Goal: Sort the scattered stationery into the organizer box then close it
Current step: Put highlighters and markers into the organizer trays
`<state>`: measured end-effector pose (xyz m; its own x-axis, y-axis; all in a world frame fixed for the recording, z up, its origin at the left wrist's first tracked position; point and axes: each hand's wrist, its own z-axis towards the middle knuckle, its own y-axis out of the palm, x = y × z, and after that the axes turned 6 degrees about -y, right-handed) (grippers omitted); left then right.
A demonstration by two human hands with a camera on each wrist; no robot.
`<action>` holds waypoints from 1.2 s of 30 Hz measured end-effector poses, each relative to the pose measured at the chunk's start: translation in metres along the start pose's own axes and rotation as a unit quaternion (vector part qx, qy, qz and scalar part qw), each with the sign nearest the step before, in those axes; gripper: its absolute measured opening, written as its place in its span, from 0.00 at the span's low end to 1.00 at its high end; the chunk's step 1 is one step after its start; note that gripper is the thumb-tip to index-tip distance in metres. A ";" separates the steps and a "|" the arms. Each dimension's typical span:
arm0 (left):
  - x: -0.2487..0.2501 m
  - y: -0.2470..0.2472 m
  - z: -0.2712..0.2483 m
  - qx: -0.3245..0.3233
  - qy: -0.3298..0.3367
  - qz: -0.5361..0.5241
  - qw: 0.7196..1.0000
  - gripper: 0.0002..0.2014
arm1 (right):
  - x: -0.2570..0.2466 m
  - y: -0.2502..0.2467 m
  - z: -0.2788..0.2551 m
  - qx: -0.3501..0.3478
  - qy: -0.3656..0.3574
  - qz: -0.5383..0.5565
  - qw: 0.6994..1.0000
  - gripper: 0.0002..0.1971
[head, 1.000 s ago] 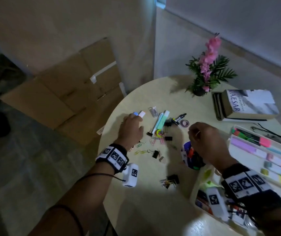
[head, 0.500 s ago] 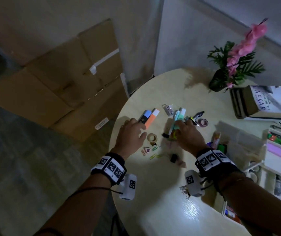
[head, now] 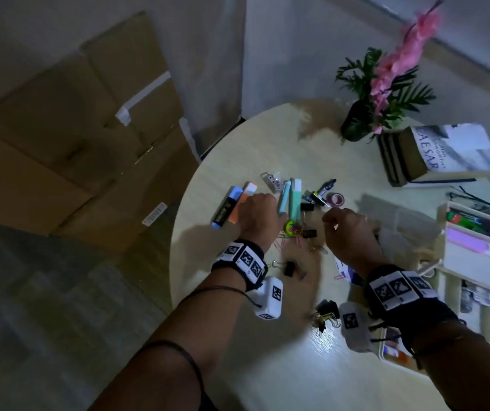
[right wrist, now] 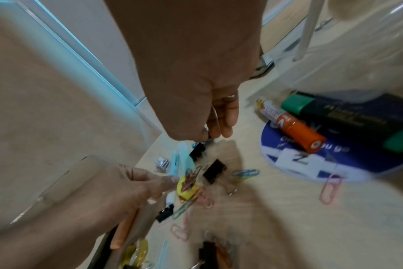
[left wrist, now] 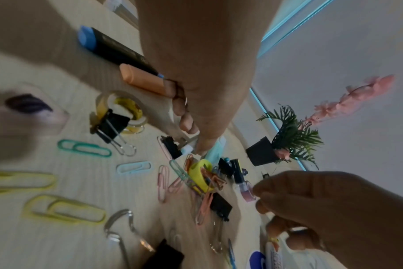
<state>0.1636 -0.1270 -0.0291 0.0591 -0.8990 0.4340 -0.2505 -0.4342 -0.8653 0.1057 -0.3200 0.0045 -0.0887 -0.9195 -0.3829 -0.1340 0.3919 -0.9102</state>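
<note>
Tabletop [head: 267,366], round, pale wood, lower centre of the head view. Scattered stationery lies at its middle; organizer box [head: 475,262], lid open and partly filled, sits at the right edge of the frame.

Left hand [head: 260,216]: fingers curled down onto the far end of the heap, thumb and fingertips closing on the pale green highlighters [head: 292,200]. A full grip is not confirmed, as the pictures blur at the contact.

Right hand [head: 347,232]: fingers curled, tips pinched together above the pile. Something small and metallic glints at the tips in the right wrist view; what it is cannot be told.

Loose items: blue-capped highlighter [head: 226,207] and orange highlighter [head: 242,203], side by side, left of the left hand. Yellow tape ring [left wrist: 199,174] tangled with coloured paper clips [left wrist: 85,148]. Black binder clips [head: 289,268] scattered. Small tape roll [head: 335,199] above the right hand. Orange glue stick [right wrist: 292,127] and green marker [right wrist: 347,116] at the right of the right wrist view, lying by the box.

Step in hand, judged: gathering small pieces. Best done by freeing the clips from the tape ring first, lifting the long highlighters as one bundle, then carrying each kind to its own compartment. Much remains on the tabletop, so closing is far off.

Also present: potted pink flower [head: 386,84], books [head: 439,152], cardboard boxes [head: 74,129] on the floor, upper left.
</note>
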 end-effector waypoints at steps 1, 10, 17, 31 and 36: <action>0.000 0.001 0.002 -0.004 -0.005 0.002 1.000 0.16 | 0.006 -0.002 -0.003 -0.002 -0.008 -0.007 1.000 0.09; -0.006 -0.006 -0.001 0.011 -0.017 -0.047 0.999 0.17 | 0.026 0.001 -0.015 0.013 0.048 0.124 0.991 0.06; 0.000 -0.013 -0.036 -0.058 0.164 -0.213 0.961 0.03 | -0.028 -0.007 -0.003 -0.037 0.086 0.421 0.902 0.08; -0.015 -0.011 0.072 -0.072 0.177 0.050 0.980 0.24 | 0.022 -0.109 -0.029 0.054 -0.068 0.085 0.993 0.20; -0.012 -0.009 0.067 0.008 0.168 -0.042 0.985 0.13 | 0.058 -0.127 -0.063 0.063 -0.057 0.106 0.991 0.13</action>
<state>0.2303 -0.1165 -0.0434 -0.2450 -0.7913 0.5603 -0.2439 -0.5090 -0.8255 0.0557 -0.4216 0.1077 0.0105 -0.8174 -0.5759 0.0011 0.5760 -0.8175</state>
